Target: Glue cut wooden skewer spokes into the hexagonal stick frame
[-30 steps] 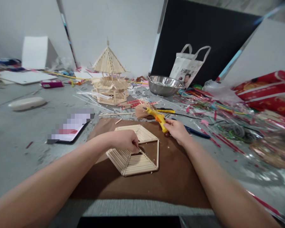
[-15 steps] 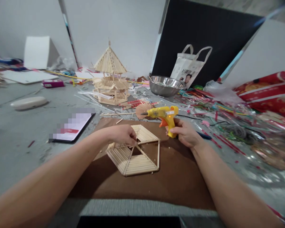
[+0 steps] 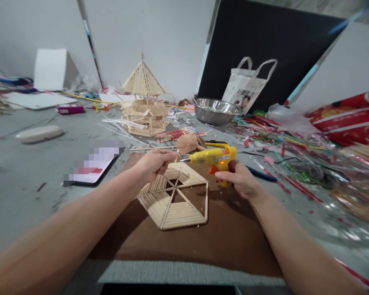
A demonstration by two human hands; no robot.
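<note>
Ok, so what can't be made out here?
All in the head view:
Phone screen: mostly pixelated over.
Yellow glue gun grip: partly covered by the right hand.
What, if anything, the left hand pinches: too small to tell.
Red packaging: cut off by right edge.

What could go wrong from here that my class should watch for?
The left hand is close to the nozzle of the yellow glue gun, whose light is lit; if the tip is hot, a finger might get burned. Stray glue could drip onto the hexagonal stick frame nearby. The phone lies beside the left forearm, so it might get bumped.
</note>
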